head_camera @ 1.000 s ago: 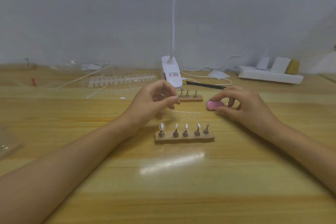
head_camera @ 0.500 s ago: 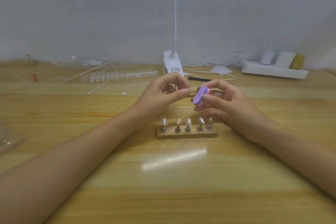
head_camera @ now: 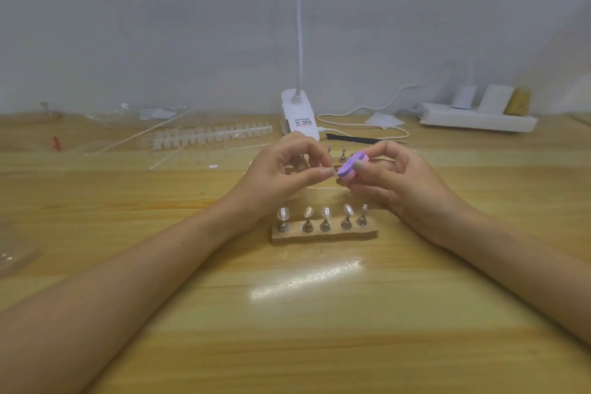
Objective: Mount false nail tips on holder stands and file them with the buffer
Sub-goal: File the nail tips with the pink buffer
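Observation:
My right hand [head_camera: 399, 179] grips a small oval buffer [head_camera: 446, 166] with a purple face and pink side, held above the table. My left hand [head_camera: 281, 173] pinches a small clear nail tip [head_camera: 334, 173] between thumb and forefinger, its end against the buffer. Below the hands, a wooden holder base [head_camera: 323, 233] carries a row of metal stands [head_camera: 325, 221] with clear nail tips on them. A second wooden base with bare metal stands [head_camera: 342, 155] sits behind the hands, partly hidden.
A strip of spare nail tips [head_camera: 211, 136] lies at the back left beside clear plastic packaging [head_camera: 137, 115]. A white clip lamp [head_camera: 299, 117] stands at the back centre, with a black tool [head_camera: 358, 138], a white cable and a power strip [head_camera: 476, 120] to its right.
My right hand lifted the buffer off the table and brought it to the left hand. The two hands now meet above the holder, nail tip against buffer.

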